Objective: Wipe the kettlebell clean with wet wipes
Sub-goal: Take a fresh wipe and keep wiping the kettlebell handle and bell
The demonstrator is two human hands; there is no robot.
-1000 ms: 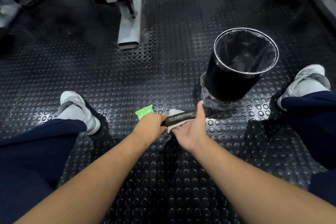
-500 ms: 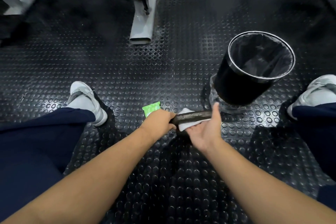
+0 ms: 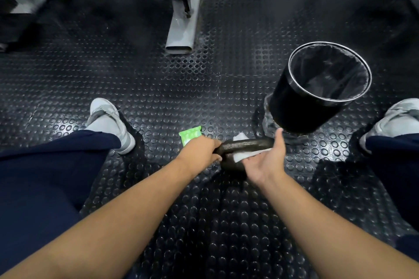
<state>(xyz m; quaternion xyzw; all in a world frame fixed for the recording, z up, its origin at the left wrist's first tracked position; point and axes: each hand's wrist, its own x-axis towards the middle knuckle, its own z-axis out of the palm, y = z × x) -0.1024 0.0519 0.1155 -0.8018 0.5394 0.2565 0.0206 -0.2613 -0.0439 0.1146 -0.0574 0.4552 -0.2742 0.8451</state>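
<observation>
Left hand (image 3: pixel 201 152): fingers wrapped around the left end of the kettlebell (image 3: pixel 242 146) handle, apparently to keep the weight from turning. Right hand (image 3: pixel 265 161): palm up, fingers tucked under the handle and pressing a white wet wipe (image 3: pixel 246 155) against it; thumb raised. Kettlebell: on the studded rubber floor (image 3: pixel 215 222) between the knees, its body mostly hidden below the handle. Green wipes packet (image 3: pixel 190 137): on the floor just behind the left hand, within reach. Lined black bin (image 3: pixel 317 88): beyond the right hand, likely for spent wipes. Change from half a second ago: the right hand has rolled further palm-up and more wipe shows beneath the handle; the left grip is unchanged.
</observation>
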